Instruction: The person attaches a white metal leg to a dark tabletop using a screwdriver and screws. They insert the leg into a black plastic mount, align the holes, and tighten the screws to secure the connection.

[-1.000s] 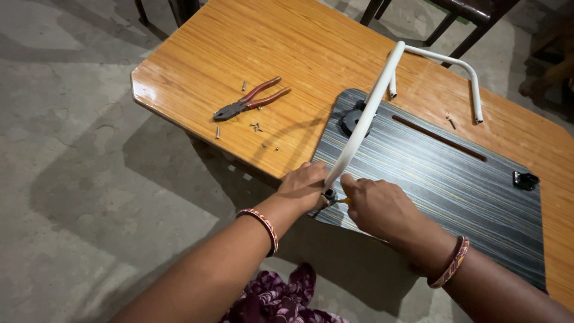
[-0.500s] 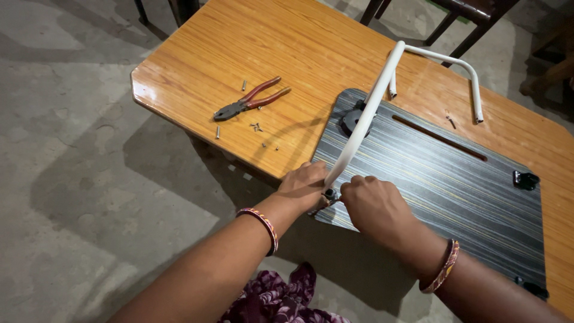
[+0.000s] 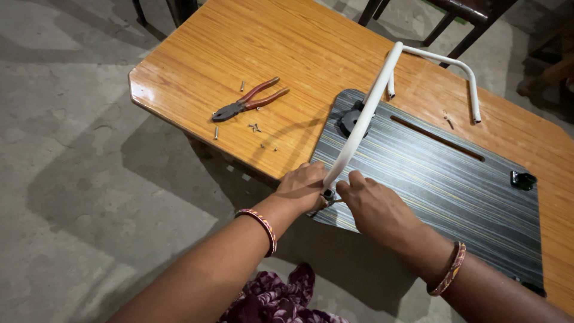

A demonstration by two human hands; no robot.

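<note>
Head view: left hand [image 3: 306,185] clamped around the near end of the white bent tube [image 3: 365,119], right at the near corner of the dark striped board [image 3: 442,185] lying on the wooden bench [image 3: 287,42]. Right hand [image 3: 373,206] just beside, fingertips pinching something small at that same tube end, too tiny to make out. Red-handled pliers [image 3: 248,101] and loose screws [image 3: 256,127] off to the left, well apart.

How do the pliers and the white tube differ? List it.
The pliers lie flat and untouched on the wooden table; the white tube slants up from the striped board, with both hands at its near end. The pliers are short with red handles; the tube is long, bent and white.
</note>
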